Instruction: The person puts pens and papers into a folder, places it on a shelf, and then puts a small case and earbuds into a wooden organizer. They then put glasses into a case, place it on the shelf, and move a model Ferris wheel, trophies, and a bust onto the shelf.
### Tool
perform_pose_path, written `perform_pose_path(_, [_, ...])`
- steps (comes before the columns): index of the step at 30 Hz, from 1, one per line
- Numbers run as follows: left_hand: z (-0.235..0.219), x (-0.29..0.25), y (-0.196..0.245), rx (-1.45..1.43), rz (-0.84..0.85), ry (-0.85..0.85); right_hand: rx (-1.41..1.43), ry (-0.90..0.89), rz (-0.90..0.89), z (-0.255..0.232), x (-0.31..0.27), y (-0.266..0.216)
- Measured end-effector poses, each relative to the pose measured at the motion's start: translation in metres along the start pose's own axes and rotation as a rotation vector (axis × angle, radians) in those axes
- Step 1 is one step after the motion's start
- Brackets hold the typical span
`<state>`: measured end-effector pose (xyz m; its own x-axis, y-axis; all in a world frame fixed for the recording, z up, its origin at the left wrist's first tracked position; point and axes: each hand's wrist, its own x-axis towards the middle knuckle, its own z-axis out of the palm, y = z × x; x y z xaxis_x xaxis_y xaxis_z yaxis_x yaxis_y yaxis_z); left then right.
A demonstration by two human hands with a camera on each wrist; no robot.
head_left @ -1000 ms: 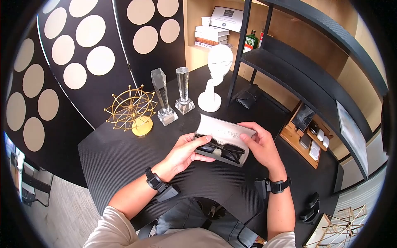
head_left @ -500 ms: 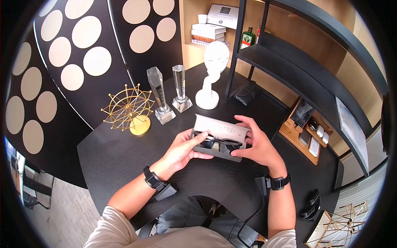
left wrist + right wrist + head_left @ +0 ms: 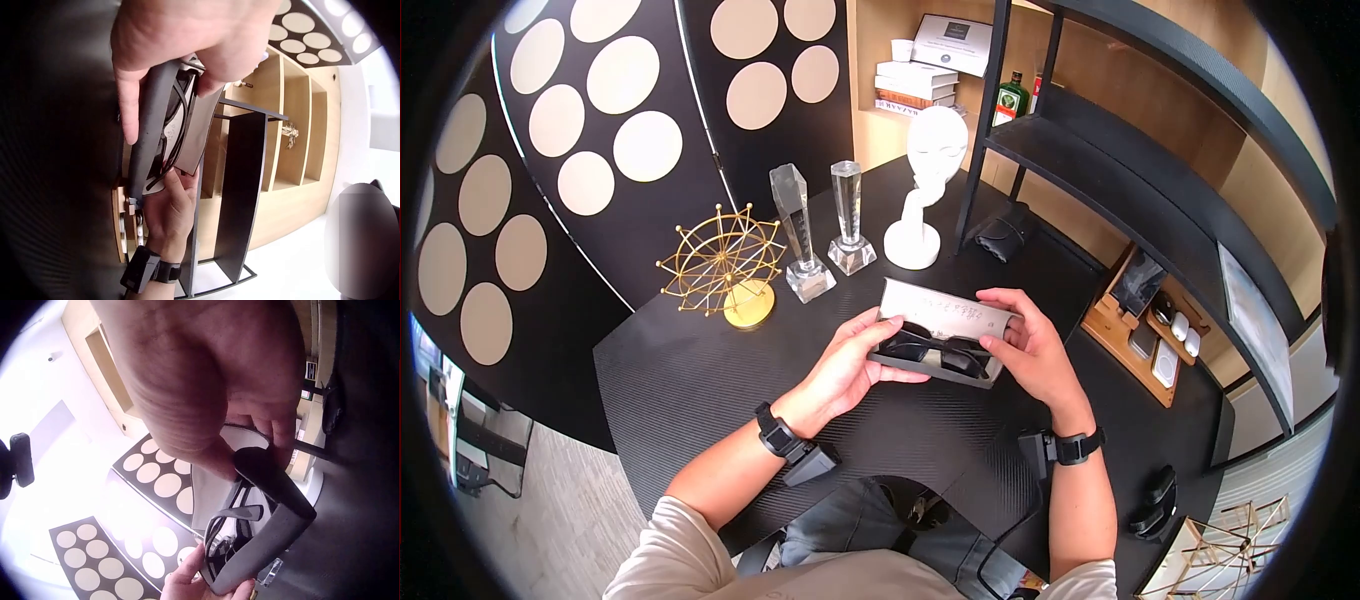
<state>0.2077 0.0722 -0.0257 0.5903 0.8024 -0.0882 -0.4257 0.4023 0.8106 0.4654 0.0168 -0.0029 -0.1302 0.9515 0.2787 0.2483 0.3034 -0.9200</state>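
Your left grip (image 3: 850,362) pinches the left end of an opened glasses case (image 3: 925,304), thumb above, fingers beneath. Your right grip (image 3: 1038,360) is curled round the lid's right edge; cannot tell whether its thumb touches the sunglasses (image 3: 962,363) inside. Case: centre of frame, over the table (image 3: 700,400).

Edges: table's near edge curves inward at lower centre; bare surface spans from your left forearm to the left edge. Black shelf unit (image 3: 1090,175) bounds upper right.

Count: one case, one sunglasses, two crystal trophies (image 3: 810,280), one gold wheel (image 3: 723,258), one white head figure (image 3: 934,150), upper centre.
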Motion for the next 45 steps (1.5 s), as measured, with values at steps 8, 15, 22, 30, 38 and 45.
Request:
perform_pose_path(8, [-0.002,0.001,-0.001,0.001,-0.008,-0.035,-0.002,0.000,0.082,-0.002,-0.001,-0.007])
perform_pose_path(15, [-0.006,0.003,0.004,-0.198,-0.107,-0.151,-0.024,-0.001,0.049,-0.008,-0.001,-0.007])
perform_pose_path(22, [-0.009,0.002,0.004,-0.158,-0.061,-0.102,-0.091,-0.146,-0.116,-0.006,-0.001,-0.007])
perform_pose_path(30, [-0.002,0.000,0.000,-0.020,0.045,-0.129,0.400,-0.177,0.302,-0.014,-0.007,0.002])
perform_pose_path(38, [0.032,-0.009,-0.007,1.382,0.552,-0.116,0.506,-0.176,0.384,-0.053,-0.012,0.036])
perform_pose_path(45, [0.077,0.047,-0.017,1.668,0.527,-0.331,-0.037,0.095,0.431,-0.103,-0.030,0.044])
